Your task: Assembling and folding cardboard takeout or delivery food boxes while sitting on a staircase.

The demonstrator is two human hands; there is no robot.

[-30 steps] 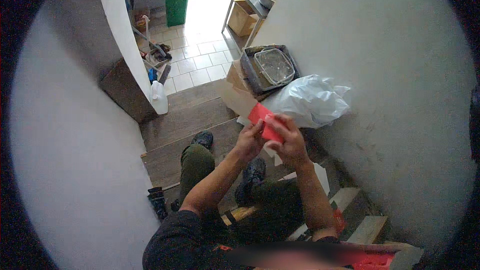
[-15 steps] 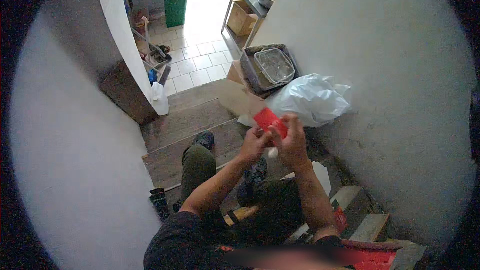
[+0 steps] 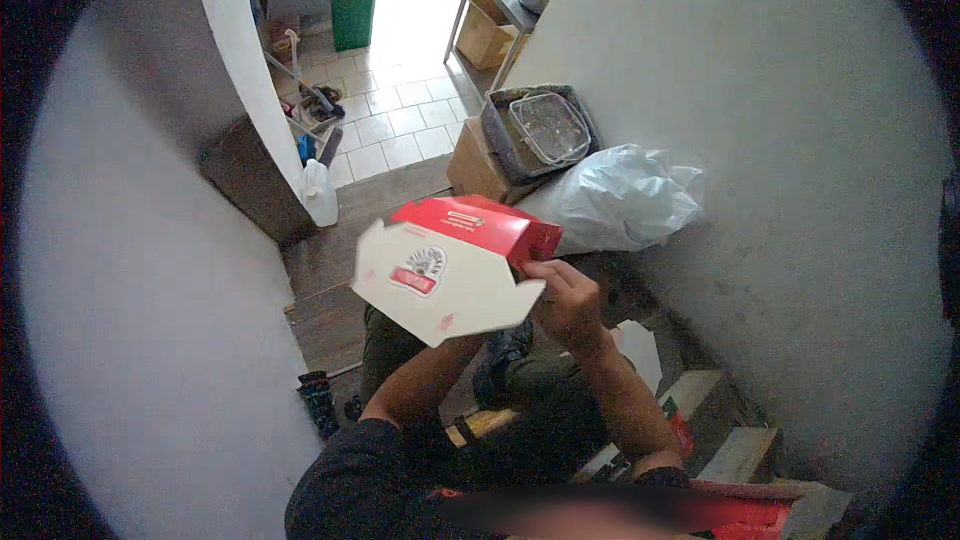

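Pinching a red-and-cream folding carton (image 3: 470,285) by its right end, between the thumb and fingers of the right hand (image 3: 570,308), in the air above wooden steps (image 3: 325,265). Hiding the left hand behind the carton, beyond the left forearm (image 3: 425,382), and leaving no way of telling the state of its fingers. Turning the cream panel (image 3: 480,290) toward the camera and showing off a printed emblem (image 3: 421,270): dark arched lettering around a grey drawing, above a red banner with white lettering. Displaying small red printed marks near the panel's edges, too. Baring, along the red side (image 3: 440,210), short lines of fine white print beside a small pale strip. Appearing in view just left of a white plastic bag (image 3: 625,202), below a cardboard box (image 3: 472,165) and a grimy black tub (image 3: 496,135), and well apart from a white jug (image 3: 318,198).
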